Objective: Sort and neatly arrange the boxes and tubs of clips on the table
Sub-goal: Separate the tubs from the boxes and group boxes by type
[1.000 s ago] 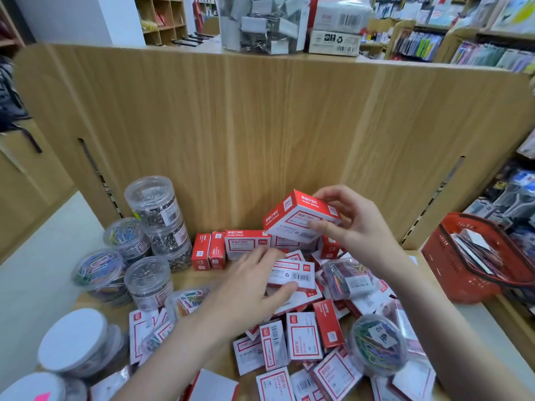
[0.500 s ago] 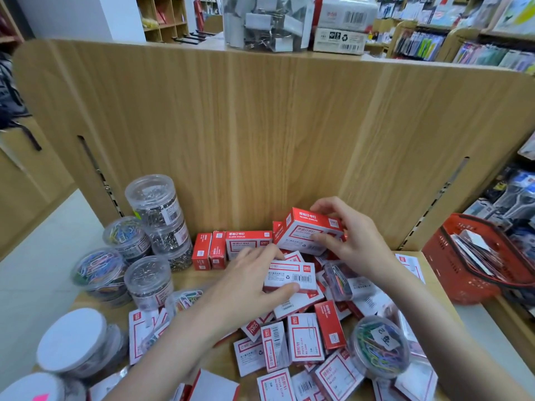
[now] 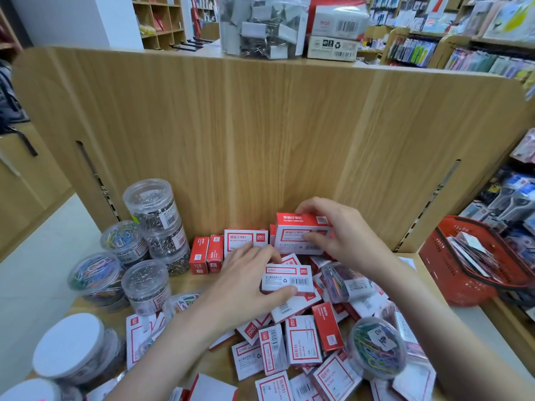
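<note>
head view | looks forward-down | close over table (image 3: 428,290) | single view

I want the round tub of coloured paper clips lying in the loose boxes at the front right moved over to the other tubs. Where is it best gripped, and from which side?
The tub of coloured clips lies tilted among the loose boxes, its labelled lid facing up. Probably best to come from above and close the fingers across its round side wall, just under the lid rim, since boxes crowd its lower edge.
</note>
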The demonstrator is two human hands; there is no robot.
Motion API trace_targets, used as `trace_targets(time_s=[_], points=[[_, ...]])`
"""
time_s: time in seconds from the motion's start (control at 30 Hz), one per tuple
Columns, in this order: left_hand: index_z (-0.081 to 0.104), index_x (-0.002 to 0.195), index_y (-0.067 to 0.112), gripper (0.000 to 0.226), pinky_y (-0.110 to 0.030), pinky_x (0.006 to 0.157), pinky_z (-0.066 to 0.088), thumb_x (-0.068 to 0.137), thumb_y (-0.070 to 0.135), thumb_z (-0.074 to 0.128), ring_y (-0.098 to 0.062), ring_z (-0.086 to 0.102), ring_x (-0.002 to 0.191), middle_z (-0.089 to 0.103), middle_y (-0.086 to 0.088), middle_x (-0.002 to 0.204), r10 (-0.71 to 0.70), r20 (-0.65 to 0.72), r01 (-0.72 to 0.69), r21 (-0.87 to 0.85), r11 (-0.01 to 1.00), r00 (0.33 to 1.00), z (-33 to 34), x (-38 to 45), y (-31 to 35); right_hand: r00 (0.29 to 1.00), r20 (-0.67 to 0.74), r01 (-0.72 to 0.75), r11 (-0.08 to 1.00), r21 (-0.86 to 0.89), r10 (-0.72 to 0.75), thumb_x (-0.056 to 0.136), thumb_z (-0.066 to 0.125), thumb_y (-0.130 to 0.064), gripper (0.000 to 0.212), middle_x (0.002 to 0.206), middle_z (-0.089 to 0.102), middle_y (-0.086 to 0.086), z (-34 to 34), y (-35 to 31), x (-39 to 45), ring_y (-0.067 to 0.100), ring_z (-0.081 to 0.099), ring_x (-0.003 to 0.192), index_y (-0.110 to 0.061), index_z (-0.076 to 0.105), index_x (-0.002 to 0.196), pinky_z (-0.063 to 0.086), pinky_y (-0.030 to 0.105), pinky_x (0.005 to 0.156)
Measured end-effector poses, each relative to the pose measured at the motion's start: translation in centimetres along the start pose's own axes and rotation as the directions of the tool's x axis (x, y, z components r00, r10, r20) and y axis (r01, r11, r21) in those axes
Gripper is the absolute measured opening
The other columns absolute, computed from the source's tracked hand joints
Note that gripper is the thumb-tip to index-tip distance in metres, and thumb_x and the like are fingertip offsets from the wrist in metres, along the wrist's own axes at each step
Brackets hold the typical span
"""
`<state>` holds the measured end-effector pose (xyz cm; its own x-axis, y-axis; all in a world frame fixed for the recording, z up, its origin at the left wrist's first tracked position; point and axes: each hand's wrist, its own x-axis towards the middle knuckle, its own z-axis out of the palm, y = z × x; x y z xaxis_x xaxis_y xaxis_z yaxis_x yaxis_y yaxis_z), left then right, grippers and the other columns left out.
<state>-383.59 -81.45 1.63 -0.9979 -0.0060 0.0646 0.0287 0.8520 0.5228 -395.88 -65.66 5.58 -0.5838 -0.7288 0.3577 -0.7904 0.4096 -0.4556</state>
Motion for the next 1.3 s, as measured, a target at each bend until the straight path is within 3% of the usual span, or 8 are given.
trace_targets(time_s=[0.1,0.37,0.47,0.63,0.8,1.0,1.13,1.3], points=[[0.041,0.111,0.036,0.059,-0.027,0.100,0.020,0.068,0.077,0.035,0.000,0.030,0.112,0.041,0.025,0.112,0.004,0.015,-0.005,0.026,1.000,1.000,-0.1,0.1,-0.3,1.000,0.014,0.024,1.000,-0.010,-0.024,0.077,0.068,-0.007,0.029,0.094,0.060,-0.006,0.5,-0.3,0.4,0.012,0.056,0.086,-0.017,0.055,0.100,0.043,0.026,0.078],[0.040,0.109,0.041,0.040,-0.025,0.093,0.030,0.078,0.062,0.056,-0.001,0.037,0.110,0.046,0.021,0.116,0.004,0.040,-0.002,-0.057,0.998,0.999,-0.1,0.0,-0.7,0.999,-0.031,0.014,1.000,0.017,-0.014,0.077,0.070,-0.009,0.027,0.088,0.057,-0.012,1.0,0.6,0.2,-0.001,0.048,0.080,-0.015,0.053,0.097,0.035,0.005,0.071],[0.039,0.105,0.044,0.036,-0.025,0.090,0.039,0.079,0.058,0.058,-0.001,0.043,0.108,0.048,0.021,0.113,-0.005,0.056,0.010,-0.094,0.996,0.998,-0.2,0.1,-0.7,0.999,-0.032,0.027,1.000,0.013,-0.026,0.079,0.069,-0.011,0.026,0.090,0.056,-0.013,1.0,0.9,0.0,-0.004,0.048,0.080,-0.016,0.053,0.099,0.035,0.005,0.073],[0.042,0.103,0.042,0.037,-0.025,0.089,0.038,0.076,0.058,0.061,-0.002,0.044,0.106,0.048,0.021,0.108,-0.007,0.057,0.013,-0.104,0.995,0.998,-0.2,0.1,-0.6,0.999,-0.026,0.035,0.998,0.053,-0.034,0.079,0.070,-0.013,0.025,0.090,0.056,-0.017,1.0,1.3,-0.3,-0.013,0.049,0.082,-0.016,0.053,0.098,0.035,0.005,0.073],[0.040,0.101,0.046,0.035,-0.030,0.094,0.037,0.076,0.059,0.061,-0.005,0.042,0.109,0.047,0.023,0.108,-0.005,0.067,0.012,-0.109,0.994,0.998,-0.1,0.0,-0.7,0.998,0.005,0.058,0.997,0.060,-0.059,0.078,0.071,-0.013,0.026,0.092,0.058,-0.013,1.7,1.4,-0.1,-0.003,0.051,0.082,-0.016,0.054,0.098,0.038,0.008,0.074],[0.044,0.106,0.042,0.036,-0.027,0.092,0.036,0.078,0.055,0.062,0.001,0.043,0.106,0.048,0.026,0.109,0.008,0.038,-0.003,-0.136,0.991,0.999,-0.3,-0.3,-1.0,0.999,-0.012,0.035,0.986,0.163,-0.033,0.077,0.072,-0.011,0.026,0.088,0.059,-0.016,1.6,1.1,0.3,-0.002,0.055,0.080,-0.015,0.054,0.096,0.039,0.008,0.070],[0.044,0.113,0.040,0.045,-0.031,0.099,0.037,0.076,0.059,0.062,-0.001,0.040,0.114,0.043,0.022,0.115,-0.034,0.003,0.034,-0.137,0.990,0.999,-0.4,-0.4,-1.1,0.999,0.011,0.029,0.992,0.125,-0.031,0.076,0.073,-0.011,0.027,0.086,0.056,-0.020,1.7,1.4,0.1,-0.008,0.053,0.080,-0.014,0.055,0.095,0.037,0.006,0.070],[0.041,0.132,0.034,0.060,-0.024,0.106,0.022,0.079,0.059,0.056,-0.001,0.025,0.129,0.031,0.017,0.134,-0.058,0.025,0.060,-0.075,0.995,0.998,-0.3,-0.4,-1.1,0.999,0.026,0.029,0.997,0.072,-0.030,0.076,0.073,-0.012,0.027,0.086,0.053,-0.023,1.8,1.5,-0.1,-0.014,0.051,0.082,-0.017,0.055,0.096,0.036,0.003,0.071]])
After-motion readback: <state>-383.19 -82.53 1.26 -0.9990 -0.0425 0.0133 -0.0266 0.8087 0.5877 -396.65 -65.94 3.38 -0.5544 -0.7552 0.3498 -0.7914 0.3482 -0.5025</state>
